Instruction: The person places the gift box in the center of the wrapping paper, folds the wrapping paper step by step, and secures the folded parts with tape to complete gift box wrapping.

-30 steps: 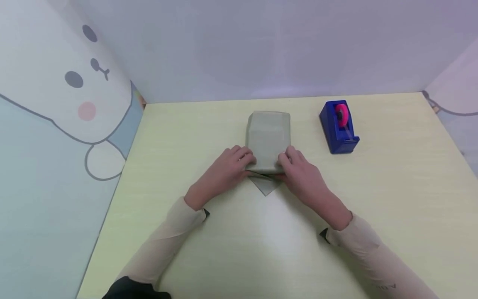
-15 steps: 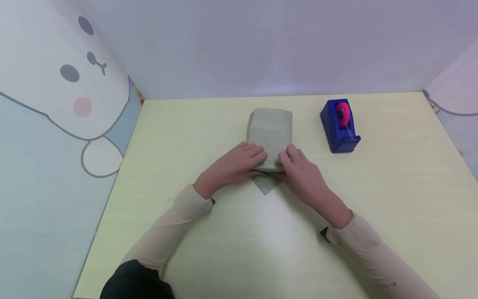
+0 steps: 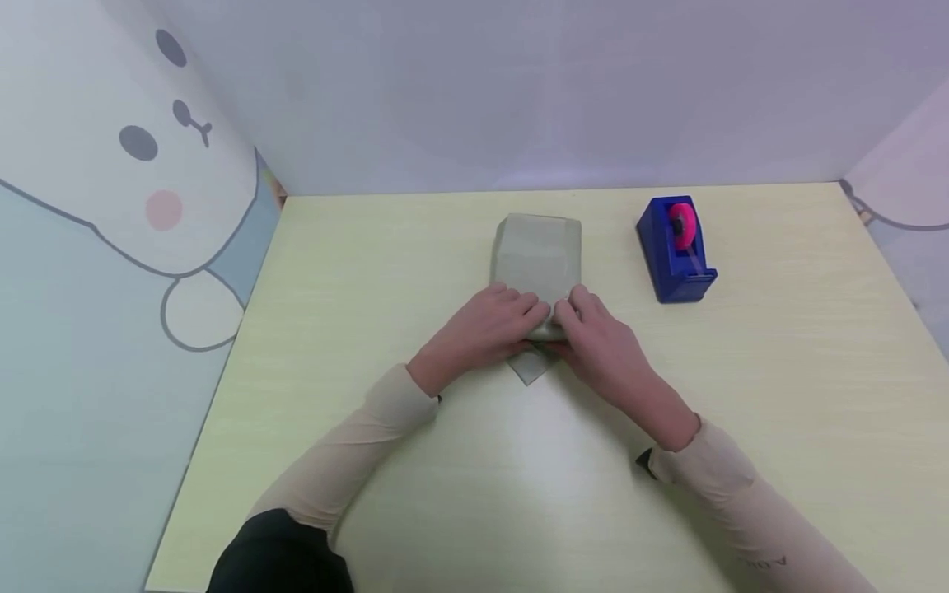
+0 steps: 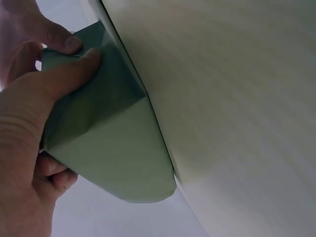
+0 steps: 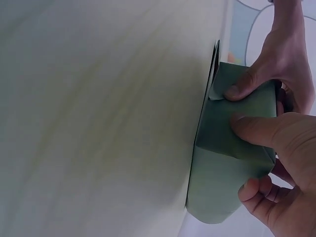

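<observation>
A box wrapped in grey-green paper (image 3: 537, 254) lies on the table. At its near end a pointed paper flap (image 3: 529, 368) sticks out low toward the person. My left hand (image 3: 489, 331) grips the near edge, fingers over the top and thumb pressed on the folded end face (image 4: 113, 89). From the other side my right hand (image 3: 602, 346) holds the same end near its right corner. Its thumb (image 5: 256, 129) presses the folded paper, with the fingers curled at the top edge. The two thumbs sit close together on the end face in both wrist views.
A blue tape dispenser (image 3: 676, 251) with a pink-cored roll stands on the table to the right of the box. Behind the pale wooden table (image 3: 801, 346) rises a plain wall panel (image 3: 474, 91). A cartoon-printed panel (image 3: 89, 329) borders the left side.
My left hand has slid right along the box's near edge, from the left corner to close beside my right hand. The right hand has stayed at its corner.
</observation>
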Tool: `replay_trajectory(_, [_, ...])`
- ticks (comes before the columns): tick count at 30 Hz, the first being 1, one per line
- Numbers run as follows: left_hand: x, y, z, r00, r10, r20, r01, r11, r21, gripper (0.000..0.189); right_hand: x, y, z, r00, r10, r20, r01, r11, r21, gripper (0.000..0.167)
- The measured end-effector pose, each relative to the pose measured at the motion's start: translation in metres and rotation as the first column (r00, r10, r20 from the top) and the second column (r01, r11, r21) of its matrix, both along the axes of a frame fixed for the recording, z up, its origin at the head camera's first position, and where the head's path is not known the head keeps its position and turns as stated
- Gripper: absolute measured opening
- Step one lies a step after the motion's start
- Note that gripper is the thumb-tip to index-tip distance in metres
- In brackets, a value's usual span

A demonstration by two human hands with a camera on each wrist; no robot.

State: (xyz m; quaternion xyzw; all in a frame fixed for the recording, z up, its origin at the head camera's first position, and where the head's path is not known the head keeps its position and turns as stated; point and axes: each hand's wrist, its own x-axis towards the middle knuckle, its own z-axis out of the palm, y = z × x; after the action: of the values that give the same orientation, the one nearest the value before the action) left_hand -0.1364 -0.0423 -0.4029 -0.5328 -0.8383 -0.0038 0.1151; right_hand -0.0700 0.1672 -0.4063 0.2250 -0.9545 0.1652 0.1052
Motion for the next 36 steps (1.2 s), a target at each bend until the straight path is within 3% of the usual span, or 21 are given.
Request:
replay_trajectory(6, [0.003, 0.003, 0.0, 0.999, 0.02, -0.049, -0.021, 0.999, -0.025, 0.031, 0.0, -0.006, 0.0, 1.0, -0.012, -0.024, 0.014, 0.997, 0.079, 0.038])
replay_trajectory(12, [0.004, 0.004, 0.005, 0.999, 0.041, -0.025, -0.042, 0.999, -0.034, 0.032, 0.003, -0.015, -0.001, 0.993, -0.038, -0.115, 0.063, 0.974, 0.219, 0.041])
replay_trajectory(18, [0.005, 0.003, 0.003, 0.999, 0.052, 0.001, -0.052, 0.998, -0.018, 0.033, 0.004, -0.022, -0.003, 0.983, -0.06, -0.175, 0.108, 0.952, 0.285, 0.04])
replay_trajectory(24, [0.006, 0.004, -0.001, 0.999, 0.045, 0.002, -0.045, 0.999, 0.003, 0.035, 0.005, -0.022, -0.006, 0.979, -0.081, -0.188, 0.135, 0.947, 0.293, 0.032])
replay_trajectory(36, [0.007, 0.005, -0.002, 0.997, 0.065, -0.038, -0.063, 0.997, 0.047, 0.036, 0.002, -0.02, -0.01, 0.973, -0.097, -0.208, 0.141, 0.968, 0.209, 0.04])
